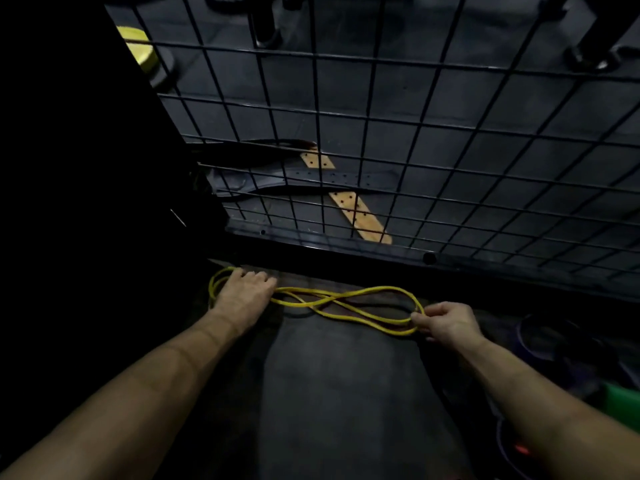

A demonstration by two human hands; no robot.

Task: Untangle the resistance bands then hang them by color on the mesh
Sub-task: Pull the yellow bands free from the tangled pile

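the left third of the frame is black shadow, and dim purple and green bands [568, 344] at lower right are hard to make out. the left hand [244, 296] lies palm down, fingers curled onto one end of the thin yellow band [341, 306] (crossed in loops on the dark floor mat [339, 393]), centre frame. the right hand [446, 322] pinches the other end. black wire mesh [415, 133] fills the upper frame.
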